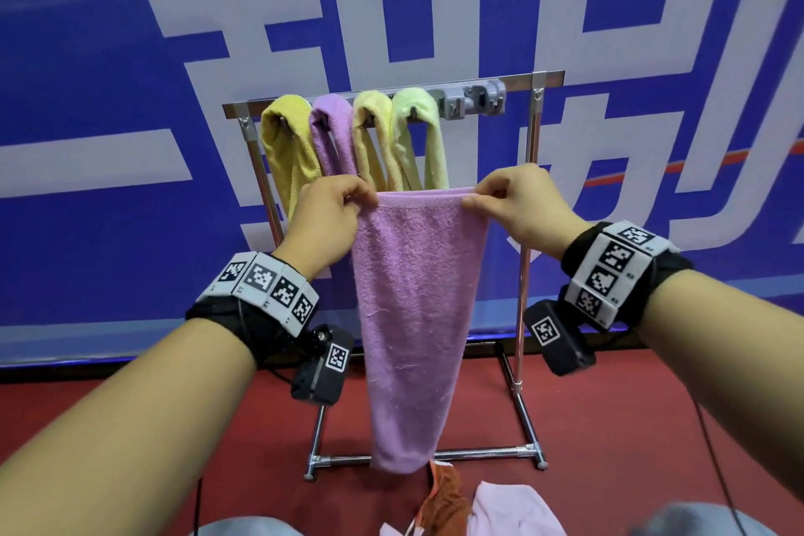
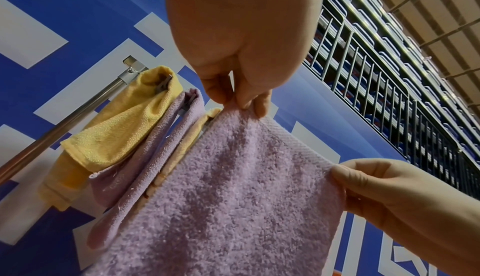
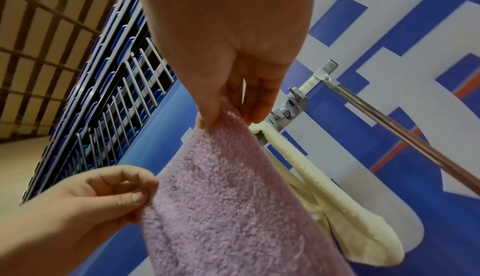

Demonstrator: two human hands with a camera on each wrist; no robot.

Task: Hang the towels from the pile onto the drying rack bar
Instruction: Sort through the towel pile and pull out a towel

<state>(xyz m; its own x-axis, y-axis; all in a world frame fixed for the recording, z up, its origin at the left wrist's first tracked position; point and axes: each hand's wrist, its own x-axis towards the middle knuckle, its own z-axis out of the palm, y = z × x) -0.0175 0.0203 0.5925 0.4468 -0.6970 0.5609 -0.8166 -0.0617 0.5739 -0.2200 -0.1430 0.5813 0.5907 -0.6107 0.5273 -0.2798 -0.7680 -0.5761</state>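
A lilac towel [image 1: 413, 318] hangs stretched between my two hands in front of the drying rack [image 1: 528, 231]. My left hand [image 1: 343, 200] pinches its top left corner; my right hand [image 1: 483, 198] pinches the top right corner. The left wrist view shows the same towel [image 2: 233, 198] pinched by the left hand [image 2: 244, 104], and in the right wrist view the right hand [image 3: 226, 116] pinches that towel [image 3: 233, 208]. On the rack's bar [image 1: 522, 79] hang a yellow towel [image 1: 287, 144], a purple towel [image 1: 330, 139], a pale yellow towel [image 1: 374, 135] and a light green towel [image 1: 417, 131].
Grey hooks [image 1: 474, 100] on the bar right of the green towel carry nothing. On the red floor [image 1: 631, 426] below lie an orange cloth [image 1: 443, 496] and a pale pink towel [image 1: 509, 509]. A blue banner wall [image 1: 87, 57] stands close behind the rack.
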